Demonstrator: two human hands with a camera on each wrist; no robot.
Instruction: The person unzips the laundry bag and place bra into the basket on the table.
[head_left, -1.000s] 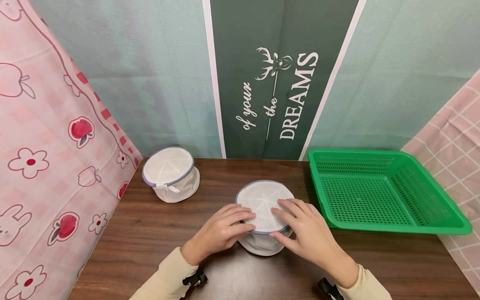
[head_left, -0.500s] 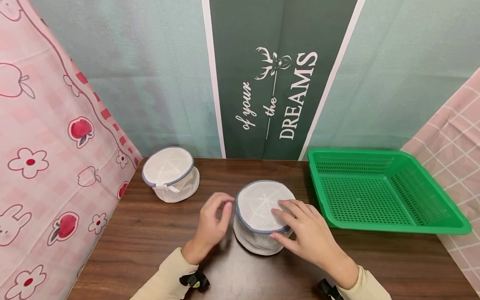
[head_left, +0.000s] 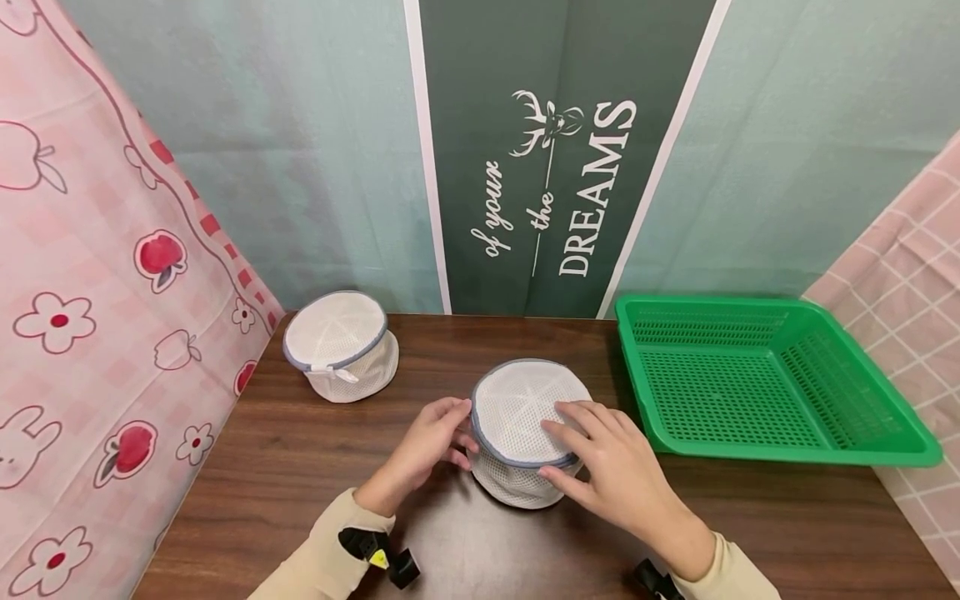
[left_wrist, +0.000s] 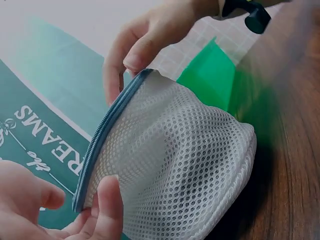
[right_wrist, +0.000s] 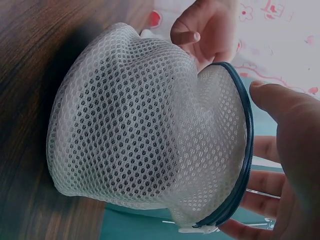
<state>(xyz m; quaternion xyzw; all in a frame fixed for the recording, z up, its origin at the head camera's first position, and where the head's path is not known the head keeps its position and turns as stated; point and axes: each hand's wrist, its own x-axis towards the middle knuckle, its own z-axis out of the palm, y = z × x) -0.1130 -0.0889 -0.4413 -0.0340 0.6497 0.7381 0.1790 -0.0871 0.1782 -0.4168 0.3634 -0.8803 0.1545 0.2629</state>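
A white mesh laundry bag [head_left: 528, 412] with a blue-grey zipper rim stands in front of me on the wooden table. Its mesh side bulges and creases below the rim in both wrist views. My left hand [head_left: 435, 442] is at the bag's left rim, fingers loosely bent and touching the mesh just under the zipper [left_wrist: 107, 125], thumb beside the rim. My right hand [head_left: 618, 462] rests on the right part of the top with relaxed fingers spread over it. In the right wrist view, its thumb [right_wrist: 272, 97] lies close to the zipper edge.
A second mesh bag [head_left: 352, 379] of the same kind, with a white tab, stands at the back left of the table [head_left: 300, 492]. At the right is a green plastic basket [head_left: 795, 454]. Patterned cloths hang at the back and both sides.
My left hand has left the bag's top, swung out to the left, and come back in at the left rim. The right hand keeps its place on the top.
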